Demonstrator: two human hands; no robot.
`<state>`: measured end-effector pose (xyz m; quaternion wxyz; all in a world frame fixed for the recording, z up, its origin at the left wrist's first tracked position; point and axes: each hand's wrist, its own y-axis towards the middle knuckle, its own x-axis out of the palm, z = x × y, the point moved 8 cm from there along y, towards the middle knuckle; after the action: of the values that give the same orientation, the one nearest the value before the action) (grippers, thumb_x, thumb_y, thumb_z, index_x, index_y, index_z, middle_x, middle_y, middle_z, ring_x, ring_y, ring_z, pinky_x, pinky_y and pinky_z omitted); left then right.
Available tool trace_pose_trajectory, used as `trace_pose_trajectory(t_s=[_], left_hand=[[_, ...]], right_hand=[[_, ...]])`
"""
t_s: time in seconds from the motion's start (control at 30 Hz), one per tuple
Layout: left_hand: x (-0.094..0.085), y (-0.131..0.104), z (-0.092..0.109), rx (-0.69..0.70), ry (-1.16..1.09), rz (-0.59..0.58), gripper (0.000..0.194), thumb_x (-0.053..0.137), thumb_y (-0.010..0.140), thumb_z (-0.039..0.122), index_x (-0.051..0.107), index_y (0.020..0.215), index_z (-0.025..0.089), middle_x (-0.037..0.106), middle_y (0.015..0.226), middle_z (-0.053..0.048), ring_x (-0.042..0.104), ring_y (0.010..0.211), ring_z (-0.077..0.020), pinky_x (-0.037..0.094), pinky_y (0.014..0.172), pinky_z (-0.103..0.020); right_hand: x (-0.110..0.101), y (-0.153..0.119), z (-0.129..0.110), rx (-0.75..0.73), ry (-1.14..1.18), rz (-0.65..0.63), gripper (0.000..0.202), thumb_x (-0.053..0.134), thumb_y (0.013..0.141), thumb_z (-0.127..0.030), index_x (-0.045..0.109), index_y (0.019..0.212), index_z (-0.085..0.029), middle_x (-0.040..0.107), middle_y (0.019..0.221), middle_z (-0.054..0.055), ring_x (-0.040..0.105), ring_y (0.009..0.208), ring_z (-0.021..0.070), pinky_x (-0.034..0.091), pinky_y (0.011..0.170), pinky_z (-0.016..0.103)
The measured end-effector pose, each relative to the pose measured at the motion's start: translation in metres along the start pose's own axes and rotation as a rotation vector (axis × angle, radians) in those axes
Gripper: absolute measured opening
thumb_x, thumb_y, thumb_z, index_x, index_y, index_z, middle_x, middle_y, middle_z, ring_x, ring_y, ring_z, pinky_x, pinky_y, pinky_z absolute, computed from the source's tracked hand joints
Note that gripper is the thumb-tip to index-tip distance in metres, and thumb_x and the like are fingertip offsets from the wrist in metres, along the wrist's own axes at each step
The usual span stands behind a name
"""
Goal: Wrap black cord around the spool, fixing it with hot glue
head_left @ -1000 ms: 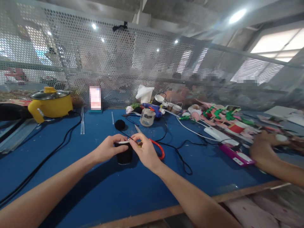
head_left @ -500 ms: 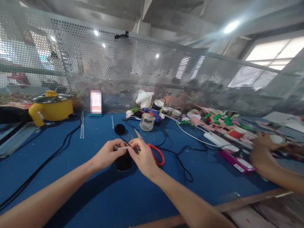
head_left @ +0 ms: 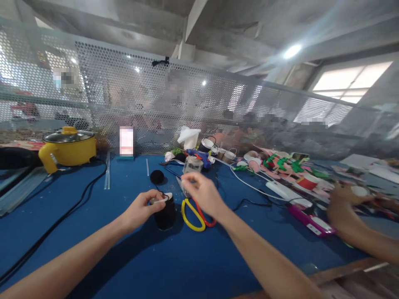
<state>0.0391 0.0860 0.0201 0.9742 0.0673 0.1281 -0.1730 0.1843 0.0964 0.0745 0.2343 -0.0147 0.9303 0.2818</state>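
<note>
A small black cup [head_left: 165, 216] with a white inside stands on the blue table. My left hand [head_left: 146, 207] is closed at its rim, thumb and fingers pinching the edge where a black cord and a thin white piece show. Just behind lies a round black ball-like piece [head_left: 156, 177]. My right hand [head_left: 204, 195] is off the cup, fingers curled together above the scissors [head_left: 193, 220] with yellow and red handles; what is between its fingertips, if anything, I cannot make out. Past those fingertips stands a clear jar [head_left: 191, 164], partly hidden, with a blue glue gun [head_left: 201, 157] by it.
Left is a yellow electric pot [head_left: 70, 149] with a black cable; a lit phone [head_left: 126, 141] stands at the back. On the right lie a purple-and-white power strip [head_left: 311, 220], pink and green craft pieces [head_left: 280, 164], and another person's hand [head_left: 346, 203]. A perforated screen [head_left: 124, 91] closes the back.
My right hand has left the cup rim and moved right and forward, over the scissors toward the jar. My left hand stays at the cup. The scissors' yellow handle now shows.
</note>
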Motion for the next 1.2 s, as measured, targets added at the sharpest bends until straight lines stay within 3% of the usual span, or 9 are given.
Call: trace_pose_trajectory(t_s=[0.17,0.23,0.33,0.47,0.6,0.77,0.97,1.1,1.2], left_hand=[[-0.003,0.001,0.0,-0.004,0.044,-0.006,0.02,0.054,0.068,0.031,0.043,0.06,0.016,0.051,0.072,-0.002,0.046,0.074,-0.0165,0.035,0.07,-0.03],[-0.003,0.001,0.001,-0.005,0.059,-0.01,0.02,0.053,0.068,0.031,0.043,0.06,0.016,0.051,0.071,-0.002,0.046,0.074,-0.0168,0.035,0.071,-0.031],[-0.004,0.002,-0.001,-0.009,0.061,-0.008,0.019,0.052,0.068,0.031,0.044,0.06,0.016,0.051,0.07,-0.002,0.046,0.071,-0.0159,0.035,0.069,-0.03],[-0.006,0.004,-0.003,-0.01,0.062,0.005,0.018,0.052,0.067,0.03,0.044,0.059,0.016,0.052,0.069,-0.001,0.047,0.07,-0.0159,0.035,0.068,-0.029],[-0.005,0.004,-0.002,-0.008,0.096,-0.003,0.019,0.052,0.066,0.03,0.043,0.057,0.016,0.052,0.068,-0.001,0.047,0.07,-0.0162,0.034,0.067,-0.029],[-0.006,0.003,0.001,-0.012,0.149,-0.02,0.019,0.051,0.066,0.032,0.044,0.058,0.016,0.05,0.065,0.0,0.046,0.066,-0.0146,0.034,0.064,-0.027],[-0.006,0.002,0.003,-0.008,0.195,-0.038,0.021,0.052,0.067,0.034,0.046,0.058,0.016,0.053,0.064,0.0,0.049,0.068,-0.0158,0.036,0.062,-0.026],[-0.006,0.002,0.002,-0.011,0.185,-0.06,0.022,0.052,0.067,0.035,0.044,0.058,0.016,0.052,0.065,0.0,0.047,0.066,-0.0144,0.035,0.062,-0.025],[-0.006,0.002,0.001,-0.032,0.145,-0.096,0.022,0.05,0.069,0.035,0.043,0.059,0.016,0.05,0.067,0.001,0.044,0.064,-0.0126,0.034,0.061,-0.024]], right_hand=[[-0.086,0.051,0.033,0.264,-0.242,0.332,0.014,0.043,0.077,-0.022,0.053,0.068,-0.018,0.063,0.079,0.007,0.058,0.08,0.0191,0.042,0.076,0.033],[-0.097,0.065,0.051,0.364,-0.265,0.345,0.016,0.047,0.074,-0.019,0.05,0.059,-0.018,0.062,0.071,0.008,0.057,0.086,0.0231,0.041,0.077,0.035],[-0.087,0.074,0.079,0.511,-0.21,0.232,0.031,0.055,0.071,-0.027,0.043,0.043,-0.018,0.054,0.046,0.006,0.06,0.07,0.0253,0.046,0.063,0.033],[-0.06,0.07,0.107,0.712,-0.036,0.057,0.031,0.054,0.074,-0.035,0.047,0.051,-0.015,0.051,0.038,0.003,0.057,0.044,0.0168,0.048,0.043,0.028],[-0.047,0.065,0.117,0.804,0.098,0.022,0.019,0.056,0.076,-0.028,0.054,0.068,-0.011,0.057,0.05,0.003,0.055,0.045,0.0108,0.049,0.044,0.024],[-0.041,0.06,0.12,0.773,0.197,0.129,0.022,0.049,0.082,-0.026,0.053,0.097,-0.011,0.058,0.09,0.007,0.057,0.073,0.0133,0.049,0.062,0.029],[-0.047,0.061,0.104,0.592,0.339,0.278,0.012,0.049,0.076,-0.017,0.05,0.064,-0.014,0.049,0.048,-0.004,0.046,0.04,0.0052,0.039,0.037,0.016],[-0.049,0.049,0.073,0.462,0.431,0.308,0.004,0.054,0.068,-0.016,0.05,0.068,-0.016,0.054,0.053,-0.004,0.052,0.046,0.0067,0.044,0.043,0.016],[-0.033,0.028,0.045,0.398,0.539,0.149,0.014,0.052,0.061,-0.013,0.053,0.075,-0.014,0.059,0.06,-0.002,0.056,0.051,0.0092,0.046,0.047,0.019]])
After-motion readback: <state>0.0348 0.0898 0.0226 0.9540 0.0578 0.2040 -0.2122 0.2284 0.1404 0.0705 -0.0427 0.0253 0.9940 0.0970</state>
